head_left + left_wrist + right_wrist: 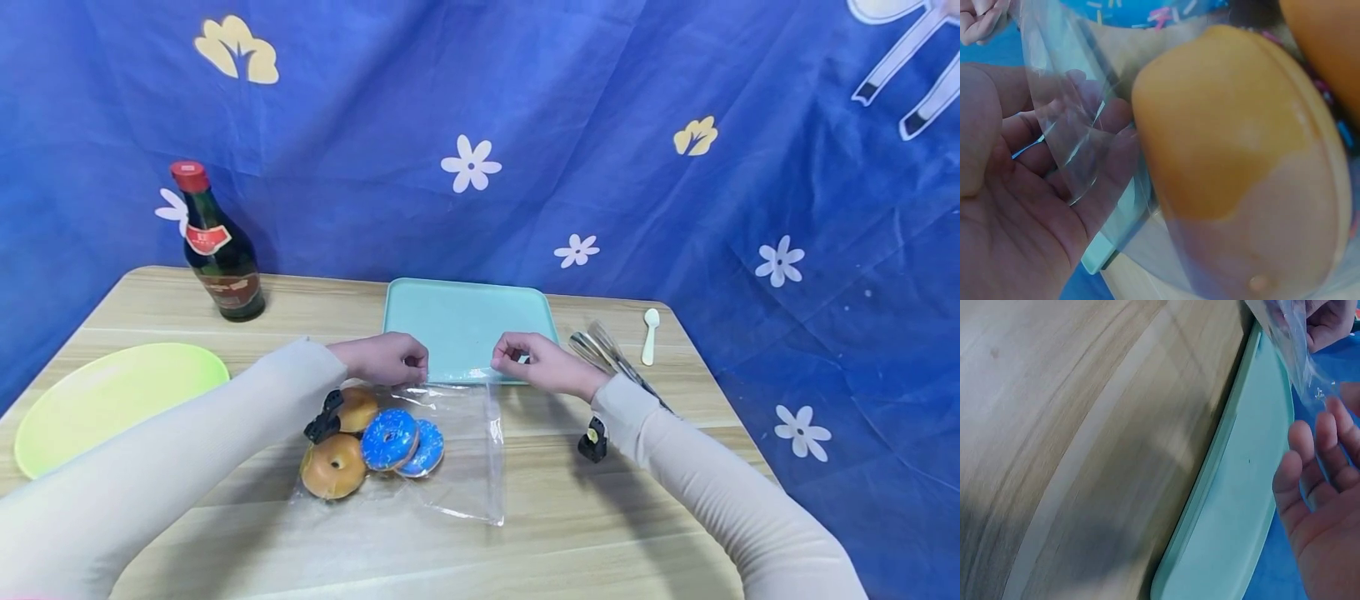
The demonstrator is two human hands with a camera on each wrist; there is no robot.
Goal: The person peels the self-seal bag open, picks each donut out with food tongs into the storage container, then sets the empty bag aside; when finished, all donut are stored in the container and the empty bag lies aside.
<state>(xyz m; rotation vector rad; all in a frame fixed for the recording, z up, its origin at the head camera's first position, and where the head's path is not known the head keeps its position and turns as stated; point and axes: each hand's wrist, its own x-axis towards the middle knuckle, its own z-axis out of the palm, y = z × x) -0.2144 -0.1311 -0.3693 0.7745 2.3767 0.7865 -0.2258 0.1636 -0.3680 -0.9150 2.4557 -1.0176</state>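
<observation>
A clear plastic bag (468, 450) hangs below both hands, above the wooden table. Inside, toward its left, are two blue-iced doughnuts (389, 439) with sprinkles and two plain golden-brown doughnuts (334, 467). My left hand (386, 358) pinches the bag's top edge, its fingers curled. A golden-brown doughnut (1235, 125) fills much of the left wrist view, right beside those fingers. At the bag's right top corner, my right hand (542, 363) pinches the film between thumb and fingertip; the right wrist view shows this pinch (1329, 403) at the frame's edge.
Behind the hands lies a mint-green tray (468, 321). A lime-green plate (112, 400) and a dark bottle (225, 267) with a red cap stand at left. To the right are a metal whisk (611, 350) and a small pale spoon (650, 335). A blue curtain (375, 150) hangs behind.
</observation>
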